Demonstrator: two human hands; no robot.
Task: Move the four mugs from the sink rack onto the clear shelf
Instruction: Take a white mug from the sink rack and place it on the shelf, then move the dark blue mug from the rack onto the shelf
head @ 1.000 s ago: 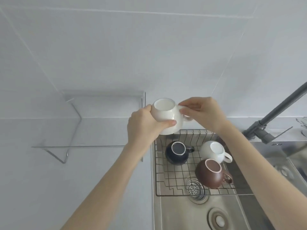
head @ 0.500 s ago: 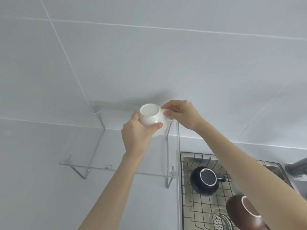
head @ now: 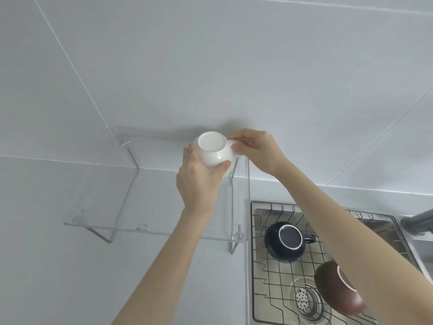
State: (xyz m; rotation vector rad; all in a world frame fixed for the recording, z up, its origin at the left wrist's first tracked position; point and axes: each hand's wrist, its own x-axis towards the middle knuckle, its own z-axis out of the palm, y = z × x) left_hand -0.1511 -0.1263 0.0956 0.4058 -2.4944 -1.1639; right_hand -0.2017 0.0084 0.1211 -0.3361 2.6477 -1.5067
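Glossy white round ceramic mug (head: 214,150) sits gripped over the clear acrylic shelf (head: 150,202): left hand (head: 199,184) cups its body, right hand (head: 255,150) pinches the handle. Navy mug (head: 284,245) and brown mug (head: 337,292) lie in the wire sink rack (head: 276,280).

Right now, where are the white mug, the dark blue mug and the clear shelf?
white mug (head: 214,150), head view: on its rounded side, held between both hands.
dark blue mug (head: 284,242), head view: on its body, in the sink rack.
clear shelf (head: 150,231), head view: on its front edge.
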